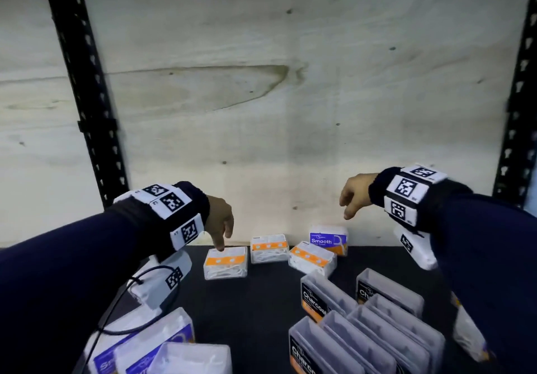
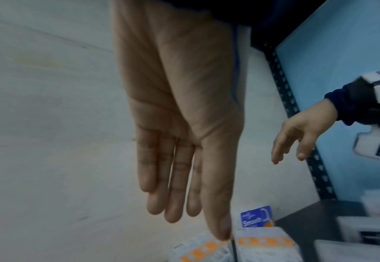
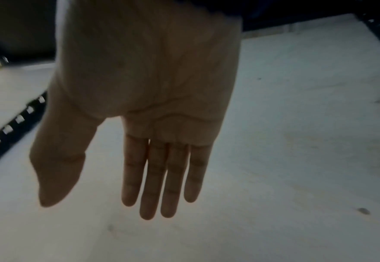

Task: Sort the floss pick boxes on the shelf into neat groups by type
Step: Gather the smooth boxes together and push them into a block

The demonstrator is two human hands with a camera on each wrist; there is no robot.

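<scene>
Three small clear boxes with orange labels lie in a row at the back of the dark shelf: left, middle and right. Behind the right one a blue "Smooth" box stands upright. My left hand hangs open with its fingers pointing down, and one fingertip is at the far edge of the left orange box. In the left wrist view the left hand shows straight fingers above two orange boxes. My right hand hovers open above the Smooth box and holds nothing. Its palm faces the plywood.
Several black "Charcoal" boxes stand in rows at the front right. More blue Smooth boxes lie at the front left. A plywood back wall closes the shelf, with black perforated uprights at the left and right.
</scene>
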